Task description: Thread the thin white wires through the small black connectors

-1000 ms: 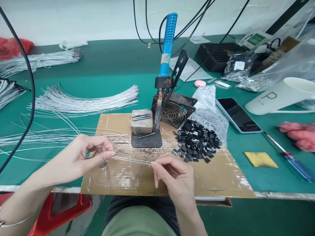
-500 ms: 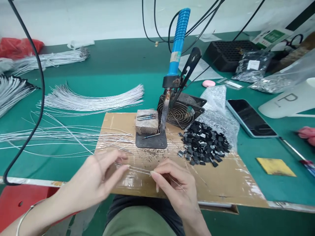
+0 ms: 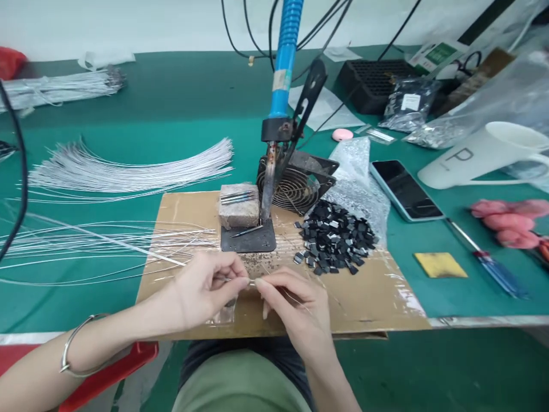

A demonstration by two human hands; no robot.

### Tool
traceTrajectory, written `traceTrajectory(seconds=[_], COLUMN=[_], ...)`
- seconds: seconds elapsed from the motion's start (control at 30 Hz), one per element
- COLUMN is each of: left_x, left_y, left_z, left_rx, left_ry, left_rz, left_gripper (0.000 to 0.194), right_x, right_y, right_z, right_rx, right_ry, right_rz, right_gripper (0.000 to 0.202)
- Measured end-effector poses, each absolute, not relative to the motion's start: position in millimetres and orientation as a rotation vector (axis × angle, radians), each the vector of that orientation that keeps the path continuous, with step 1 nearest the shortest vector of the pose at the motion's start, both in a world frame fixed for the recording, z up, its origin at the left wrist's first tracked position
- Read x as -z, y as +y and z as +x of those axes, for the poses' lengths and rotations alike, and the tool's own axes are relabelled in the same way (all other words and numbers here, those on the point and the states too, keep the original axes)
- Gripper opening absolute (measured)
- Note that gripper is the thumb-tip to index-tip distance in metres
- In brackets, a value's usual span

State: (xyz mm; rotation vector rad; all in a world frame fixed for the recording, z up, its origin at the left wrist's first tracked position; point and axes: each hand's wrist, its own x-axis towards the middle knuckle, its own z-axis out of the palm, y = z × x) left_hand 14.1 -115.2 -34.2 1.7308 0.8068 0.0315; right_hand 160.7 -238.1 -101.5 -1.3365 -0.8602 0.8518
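My left hand (image 3: 210,289) pinches thin white wires (image 3: 252,282) between thumb and forefinger, over the cardboard sheet (image 3: 364,303). Close against it, the fingertips of my right hand (image 3: 295,303) pinch the same wires, leaving only a short length bare between the two hands. Fine strands trail out past my right palm. Loose white wires (image 3: 107,245) lie to the left, partly on the cardboard. Beyond the hands stands a soldering iron (image 3: 288,54) with a blue handle, pointing down beside a block (image 3: 238,213) that carries several thin metallic strips.
A pile of small black pieces (image 3: 338,237) lies right of the iron, before a round-grilled fan (image 3: 294,186). Farther right are a phone (image 3: 407,189), a white mug (image 3: 472,157), a yellow sponge pad (image 3: 441,265) and a screwdriver (image 3: 500,272). A wire bundle (image 3: 137,166) lies back left.
My left hand has moved right along the wires and closed its fingertips near my right hand. The gap between the hands has shrunk. The whole view has shifted toward the right.
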Motion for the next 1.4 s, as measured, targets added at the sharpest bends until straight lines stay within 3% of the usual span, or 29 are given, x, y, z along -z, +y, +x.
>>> traceTrajectory(seconds=[0.07, 0.23, 0.4, 0.53, 0.8, 1.4], left_x=[37, 38, 37, 38, 35, 40], left_y=[-113, -114, -115, -117, -122, -124], left_z=[15, 13, 14, 15, 14, 9], left_rx=[-0.088, -0.158, -0.186, -0.219, -0.246, -0.235], left_ry=[0.829, 0.888, 0.906, 0.890, 0.899, 0.896], left_rz=[1.674, 1.621, 1.609, 1.593, 1.584, 1.719], left_gripper=[0.024, 0.025, 0.025, 0.023, 0.024, 0.026], right_x=[104, 110, 106, 101, 104, 101], right_y=[-238, -243, -241, -236, -231, -226], right_z=[163, 168, 158, 150, 142, 143], right_rx=[-0.839, -0.907, -0.900, -0.929, -1.131, -1.239], right_ry=[-0.755, -0.591, -0.644, -0.648, -0.489, -0.348], right_rz=[-1.302, -1.079, -1.182, -1.197, -0.991, -0.901], right_gripper=[0.026, 0.069, 0.031, 0.018, 0.010, 0.009])
